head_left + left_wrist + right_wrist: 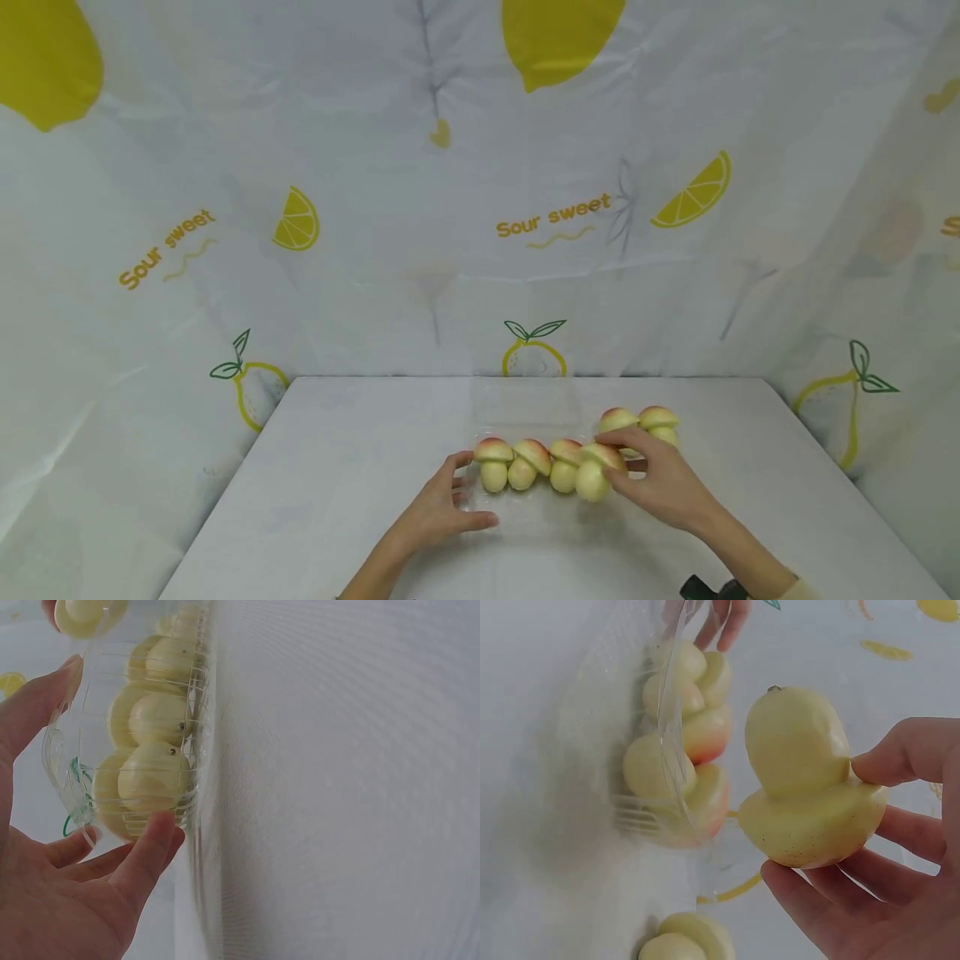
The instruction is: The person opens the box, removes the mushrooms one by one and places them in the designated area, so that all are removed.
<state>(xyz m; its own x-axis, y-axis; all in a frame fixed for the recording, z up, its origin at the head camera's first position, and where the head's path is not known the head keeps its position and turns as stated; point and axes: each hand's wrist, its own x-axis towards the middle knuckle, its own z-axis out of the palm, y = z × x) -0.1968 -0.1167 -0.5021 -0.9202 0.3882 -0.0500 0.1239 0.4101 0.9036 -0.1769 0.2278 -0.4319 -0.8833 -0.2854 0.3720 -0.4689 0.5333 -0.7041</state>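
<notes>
I am pinching a toy mushroom (pixel 806 784) in my right hand (pixel 663 483), holding it just above the clear plastic tray (pixel 525 417), where three mushrooms (pixel 528 465) are sitting. My left hand (pixel 442 508), fingers relaxed, is touching the tray's left end on the white table (pixel 337 467).

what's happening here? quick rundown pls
A person works at a white table with a clear plastic clamshell tray. Three pale yellow toy mushrooms with pinkish caps sit in a row in the tray. The left hand steadies the tray's end with straight fingers. The right hand pinches a fourth mushroom by its cap, held at the row's open end. Two more mushrooms stand on the table behind the right hand.
</notes>
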